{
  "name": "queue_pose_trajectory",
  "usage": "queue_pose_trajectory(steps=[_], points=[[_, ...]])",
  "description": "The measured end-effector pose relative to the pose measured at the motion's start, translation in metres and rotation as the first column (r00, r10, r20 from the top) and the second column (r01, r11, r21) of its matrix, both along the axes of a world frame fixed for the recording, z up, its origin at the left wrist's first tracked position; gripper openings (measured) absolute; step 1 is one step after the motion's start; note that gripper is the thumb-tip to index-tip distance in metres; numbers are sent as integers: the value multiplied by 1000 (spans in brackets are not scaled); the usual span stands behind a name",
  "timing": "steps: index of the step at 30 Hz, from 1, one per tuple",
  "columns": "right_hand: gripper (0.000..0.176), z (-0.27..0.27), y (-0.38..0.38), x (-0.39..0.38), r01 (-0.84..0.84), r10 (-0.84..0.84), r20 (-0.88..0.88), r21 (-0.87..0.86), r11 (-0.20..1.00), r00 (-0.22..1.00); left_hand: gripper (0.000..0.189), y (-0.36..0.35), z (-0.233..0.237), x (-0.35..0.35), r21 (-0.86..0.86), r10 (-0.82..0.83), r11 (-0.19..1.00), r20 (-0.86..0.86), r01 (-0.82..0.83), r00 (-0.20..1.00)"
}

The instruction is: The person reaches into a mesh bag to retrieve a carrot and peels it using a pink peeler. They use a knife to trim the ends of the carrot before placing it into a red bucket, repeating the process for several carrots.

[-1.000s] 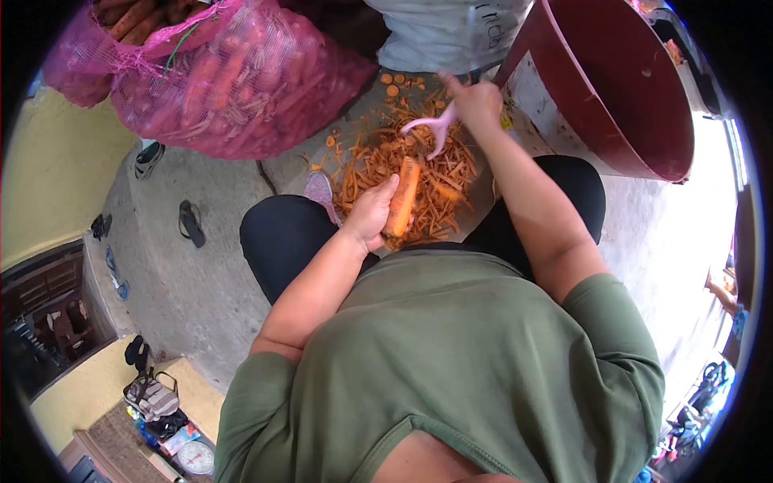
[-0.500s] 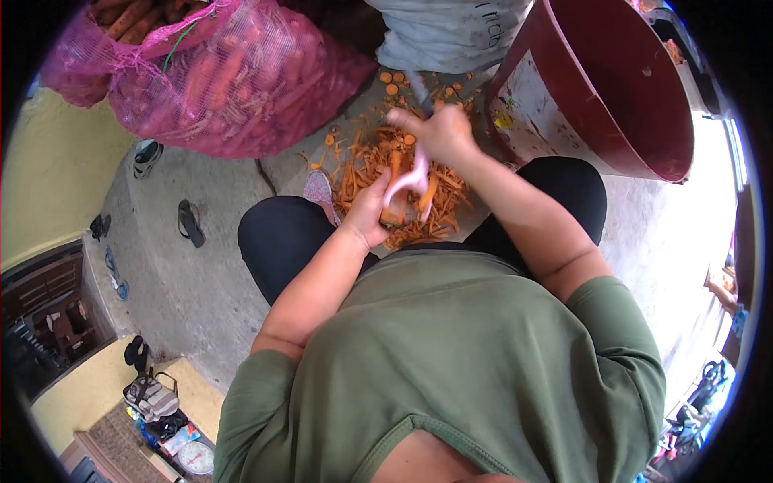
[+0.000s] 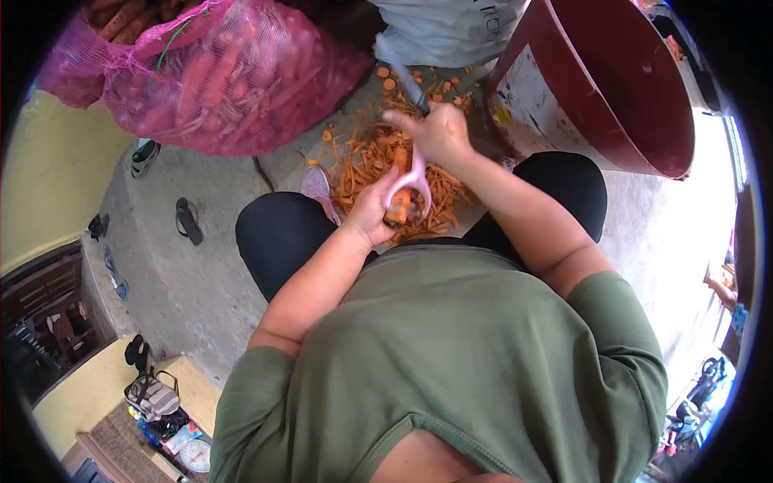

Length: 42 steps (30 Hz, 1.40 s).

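Observation:
My left hand [image 3: 370, 211] is closed around a carrot [image 3: 395, 216] held between my knees. A pink Y-shaped peeler [image 3: 419, 184] lies across the carrot, its handle in my closed right hand [image 3: 441, 135]. The same hand also grips a knife [image 3: 403, 72], whose blade points up and away to the left. Below both hands, a heap of orange carrot peelings [image 3: 361, 173] covers the floor, with several cut carrot rounds [image 3: 389, 84] scattered beyond it.
At the upper left stands a pink mesh sack [image 3: 233, 88] full of carrots. A white sack [image 3: 451, 32] stands ahead, beside a large dark red tub [image 3: 547, 97] on the right. Sandals [image 3: 189, 221] lie on the concrete floor [image 3: 185, 298] to the left.
The peeler's head now sits over the carrot, and its stray orange strip no longer shows. My right hand has shifted slightly left, and the knife blade tilts farther left.

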State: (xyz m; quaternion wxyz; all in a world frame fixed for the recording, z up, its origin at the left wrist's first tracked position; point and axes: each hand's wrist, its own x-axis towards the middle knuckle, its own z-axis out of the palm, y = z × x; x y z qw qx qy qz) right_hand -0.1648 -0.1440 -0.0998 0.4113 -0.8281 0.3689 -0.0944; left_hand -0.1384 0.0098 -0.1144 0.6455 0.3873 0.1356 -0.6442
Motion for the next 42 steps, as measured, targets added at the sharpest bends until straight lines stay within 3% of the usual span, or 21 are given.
queue_pose_trajectory(steps=[1,3,6,7,9,10,12,13,15,18,19,21,22,25,29,31,34,37,40,41,42], points=[[60,5,-12,5,113,-102,-118,91,989,988,29,2,-4,-1,-8,-10,1000,-15,10,1000],[60,-7,-49,9,270,-277,-91,-79,960,957,32,7,-12,1,-25,-30,999,-42,29,999],[61,-9,-56,9,231,-237,-156,-60,971,959,30,10,-13,3,4,8,1000,-4,-8,1000],[62,-3,-34,8,194,-190,-89,31,981,978,30,9,-12,5,1,17,1000,13,-17,1000],[63,7,-1,2,-41,46,-67,72,997,997,34,-2,-1,0,61,114,991,26,-115,993],[64,6,0,2,-46,50,-103,44,998,993,36,-4,3,-2,95,160,982,33,-163,987],[65,3,-2,4,-54,52,-173,-11,998,984,36,6,-15,-1,41,-10,999,126,5,992],[68,-3,-16,9,91,-87,-202,6,996,976,36,10,-21,1,17,-93,996,179,91,980],[71,-13,-59,12,249,-272,-184,-136,959,945,34,12,-16,0,-8,-49,999,89,50,995],[72,-8,-56,9,218,-227,-156,-72,973,961,32,11,-9,0,-5,19,1000,71,-19,997],[72,6,-38,9,118,-109,-223,30,992,969,29,9,-2,0,6,46,999,71,-46,996],[70,2,-12,3,-10,14,-142,34,999,990,27,6,0,-1,23,40,999,77,-42,996],[71,-3,-10,2,-6,-3,-118,-70,998,993,27,6,-3,-3,33,6,999,81,-8,997],[71,-26,-64,8,281,-301,-172,-130,951,938,28,9,-6,-6,27,-56,998,-13,57,998],[71,-21,-57,7,245,-258,-136,-105,964,957,28,12,-13,-1,27,-36,999,33,35,999],[74,-1,-21,2,54,-46,-189,35,998,981,27,10,-16,0,37,-37,999,67,35,997],[72,-18,-37,5,108,-113,-268,-32,994,957,27,6,-9,-4,26,-69,997,40,68,997],[64,-35,-78,2,281,-295,-123,-117,952,947,28,10,-10,2,-14,-73,997,56,74,996],[65,-20,-62,4,250,-260,-117,-91,964,959,31,12,-14,4,-37,1,999,55,1,999],[63,-9,-41,5,211,-210,-89,0,978,974,31,10,-12,4,-25,26,999,51,-25,998],[64,12,-24,1,76,-50,-136,195,978,989,31,6,-7,5,-13,50,999,45,-50,998]])
